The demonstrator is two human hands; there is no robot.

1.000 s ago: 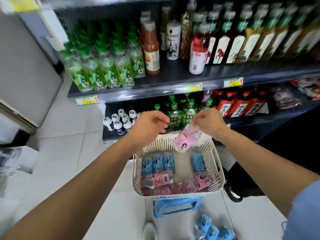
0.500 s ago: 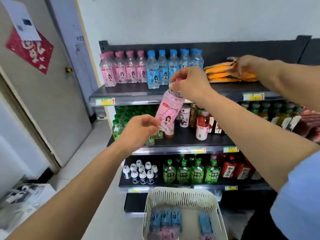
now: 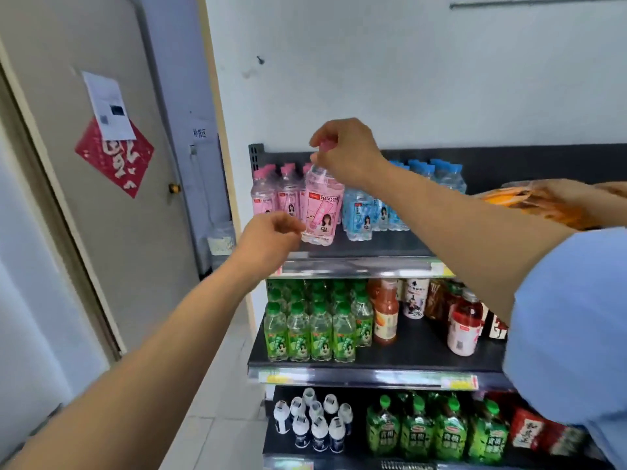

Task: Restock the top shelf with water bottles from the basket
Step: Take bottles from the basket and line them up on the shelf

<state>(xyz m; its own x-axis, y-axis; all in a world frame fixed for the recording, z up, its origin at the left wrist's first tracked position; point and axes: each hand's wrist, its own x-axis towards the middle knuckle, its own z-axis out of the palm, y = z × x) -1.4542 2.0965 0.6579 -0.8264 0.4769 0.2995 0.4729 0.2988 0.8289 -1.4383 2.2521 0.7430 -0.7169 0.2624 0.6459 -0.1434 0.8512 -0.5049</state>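
My right hand [image 3: 349, 152] grips the cap of a pink-labelled water bottle [image 3: 320, 206] and holds it upright over the front of the top shelf [image 3: 390, 244], its base at or just above the shelf surface. My left hand [image 3: 271, 237] is at the bottle's lower left, fingertips curled close to its base; whether they touch it is unclear. Behind the held bottle stand other pink bottles [image 3: 271, 195], and a group of blue-labelled bottles [image 3: 369, 212] stands to their right. The basket is out of view.
Orange snack packets [image 3: 529, 205] lie on the top shelf at the right. The shelf below holds green bottles [image 3: 308, 330], a sauce bottle [image 3: 385, 313] and a red-capped drink [image 3: 463, 329]. Small white bottles [image 3: 314, 424] sit on the lowest shelf. A door [image 3: 112, 198] stands at the left.
My right hand has lifted the pink bottle out of the basket up to the top shelf. My left hand rose with it. The view tilted upward, so the basket dropped out of sight.
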